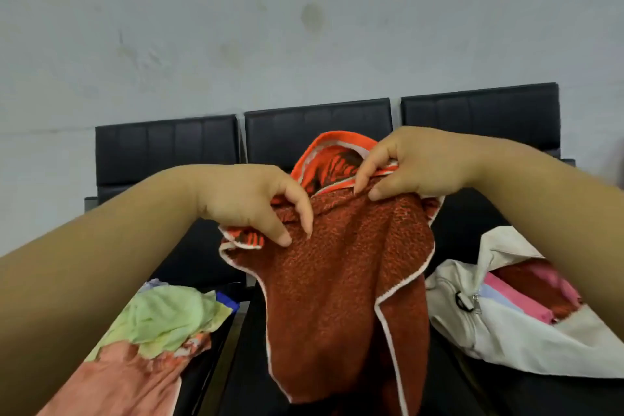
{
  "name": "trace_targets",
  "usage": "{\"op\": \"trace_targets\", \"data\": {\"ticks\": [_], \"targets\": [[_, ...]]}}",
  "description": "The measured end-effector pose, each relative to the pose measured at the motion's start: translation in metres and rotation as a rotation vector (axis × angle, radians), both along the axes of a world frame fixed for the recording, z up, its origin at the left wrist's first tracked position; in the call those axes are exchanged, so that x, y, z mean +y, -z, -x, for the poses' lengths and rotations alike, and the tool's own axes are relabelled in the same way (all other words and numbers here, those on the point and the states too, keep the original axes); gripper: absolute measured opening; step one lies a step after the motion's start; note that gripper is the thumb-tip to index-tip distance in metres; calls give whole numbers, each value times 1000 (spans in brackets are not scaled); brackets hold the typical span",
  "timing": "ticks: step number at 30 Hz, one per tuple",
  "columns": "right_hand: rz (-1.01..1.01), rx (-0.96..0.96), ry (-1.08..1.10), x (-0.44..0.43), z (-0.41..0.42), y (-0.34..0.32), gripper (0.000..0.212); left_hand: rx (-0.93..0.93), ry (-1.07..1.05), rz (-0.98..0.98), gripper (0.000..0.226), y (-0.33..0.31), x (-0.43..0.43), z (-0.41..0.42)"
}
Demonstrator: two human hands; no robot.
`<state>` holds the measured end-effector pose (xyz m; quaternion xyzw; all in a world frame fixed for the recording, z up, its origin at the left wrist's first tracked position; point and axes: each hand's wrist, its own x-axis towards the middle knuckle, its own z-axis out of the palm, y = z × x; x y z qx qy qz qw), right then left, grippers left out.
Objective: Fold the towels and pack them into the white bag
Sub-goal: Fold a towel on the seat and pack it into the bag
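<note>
Black seats (pixel 317 132); hands (pixel 250 203) (pixel 415 162) pinch towel (pixel 337 280) edge

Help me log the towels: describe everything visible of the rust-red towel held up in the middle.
The rust-red towel looks like terry with white piping along its edges; its other face, showing at the top, is bright orange with dark stripes. It hangs loose and unfolded before the black seats, its top edge pinched by the left hand and the right hand.
</note>
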<state>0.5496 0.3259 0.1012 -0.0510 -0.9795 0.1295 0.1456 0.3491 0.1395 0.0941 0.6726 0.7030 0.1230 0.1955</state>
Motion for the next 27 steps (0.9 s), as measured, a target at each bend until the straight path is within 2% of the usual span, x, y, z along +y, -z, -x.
{"op": "trace_targets", "data": {"ticks": [2, 5, 9, 11, 12, 13, 15, 17, 19, 21, 24, 25, 27], "targets": [[175, 27, -61, -4, -5, -5, 13, 184, -12, 29, 27, -5, 4, 2], [301, 69, -120, -10, -1, 4, 14, 277, -56, -91, 36, -11, 10, 11], [794, 248, -171, -15, 17, 26, 27, -34, -123, -221, 37, -13, 14, 29], [952, 268, -247, -19, 17, 29, 22, -218, -132, -278, 31, -12, 18, 32], [923, 237, -286, -21, 14, 28, 20, -308, -144, -308, 27, -12, 19, 31], [801, 185, -299, -20, 10, 25, 21, -384, -161, -333, 25, -13, 19, 31], [372, 9, -239, -14, 6, 22, 28, -448, -151, -347, 21, -17, 16, 28], [20, -140, -128, -9, 7, 19, 30, -434, -92, -287, 24, -20, 11, 21], [-104, -146, -61, -3, 11, 15, 26, -327, -33, -168, 31, -20, 6, 11], [-74, -47, -28, 4, 12, 10, 20, -135, -9, -20, 35, -17, 4, 1], [187, 70, -27, 10, 7, 10, 17, 183, -22, 80, 30, -10, 6, -4], [253, 72, -42, 8, 5, 13, 16, 240, -40, 59, 28, -8, 8, -3], [329, 65, -71, 7, 6, 21, 13, 225, -99, -22, 27, -4, 11, 1]]}}
